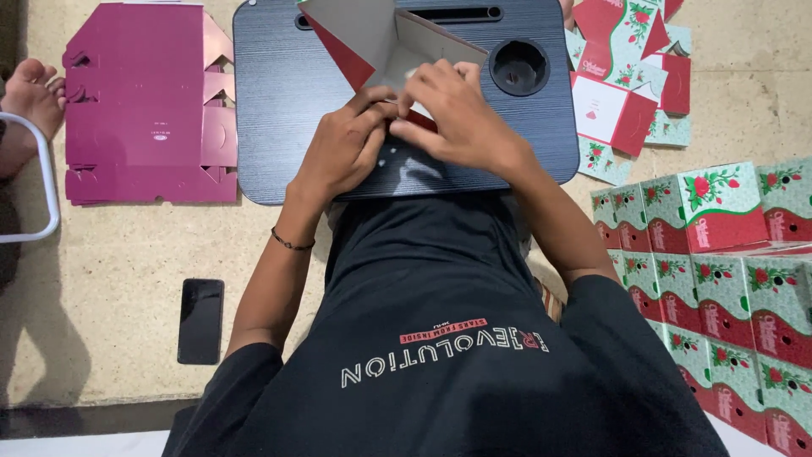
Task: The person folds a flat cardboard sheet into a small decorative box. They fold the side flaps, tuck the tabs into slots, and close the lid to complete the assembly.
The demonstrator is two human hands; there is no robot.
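- Shirt (pixel 440 338), black with pale lettering, is filling the near edge of the view, with both forearms reaching forward from it.
- Phone (pixel 200 321), dark and face up, is lying on the beige floor (pixel 110 279) just left of the left elbow.
- Left hand (pixel 342 148), with a thin bracelet (pixel 292 244) sitting at its wrist, is curling its fingers closed and pinching the near edge of a half-folded carton (pixel 381 42).
- Right hand (pixel 452 110) is pressing down beside it, its fingers bent and gripping the same edge; the two hands are touching.
- Carton is resting on a dark lap desk (pixel 279 101), its grey inner face turning upward and its red outer side showing along the left fold.
- Finished boxes (pixel 719 254), green and red with rose prints, are standing stacked in rows at the right.
- Flat maroon blanks (pixel 139 101) are lying in a pile to the left of the desk.
- Flat rose-print blanks (pixel 622 93) are lying scattered at the far right, beyond the boxes.
- Another person's bare foot (pixel 34 93) is resting at the far left edge.
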